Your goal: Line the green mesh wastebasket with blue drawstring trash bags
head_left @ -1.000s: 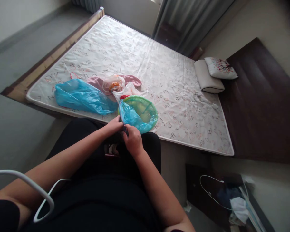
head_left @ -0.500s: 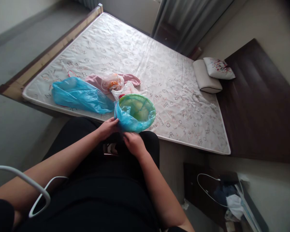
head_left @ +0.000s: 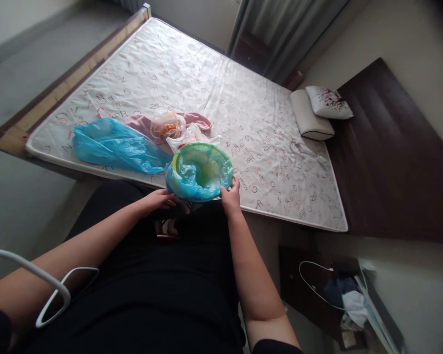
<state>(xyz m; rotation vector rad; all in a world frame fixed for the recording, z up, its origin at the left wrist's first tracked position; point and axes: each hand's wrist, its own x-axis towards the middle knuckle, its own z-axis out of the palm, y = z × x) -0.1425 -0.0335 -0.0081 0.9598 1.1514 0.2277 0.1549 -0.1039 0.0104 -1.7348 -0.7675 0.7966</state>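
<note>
A round green mesh wastebasket [head_left: 210, 151] tilts its mouth toward me at the near edge of the bed. A thin blue plastic bag [head_left: 186, 189] lines part of it and is folded over the near and left rim. At the lower left, my left hand [head_left: 158, 200] has its thumb and fingers at the bag's outer edge. My right hand [head_left: 231, 195] grips the right side of the rim, its thumb on the near side and fingers around the outside. The wastebasket's base is hidden.
Left of the wastebasket, a larger blue plastic bag [head_left: 114, 147] lies on the mattress [head_left: 273, 162]. Behind are a pink cloth [head_left: 197, 120], a clear bag with orange contents [head_left: 168, 128] and a white bag [head_left: 194, 137]. Pillows [head_left: 310, 115] lie by the headboard [head_left: 387, 157].
My right hand has moved from beneath the wastebasket to the right side of its rim. The blue bag now spreads further inside, and my left hand has shifted slightly left and down.
</note>
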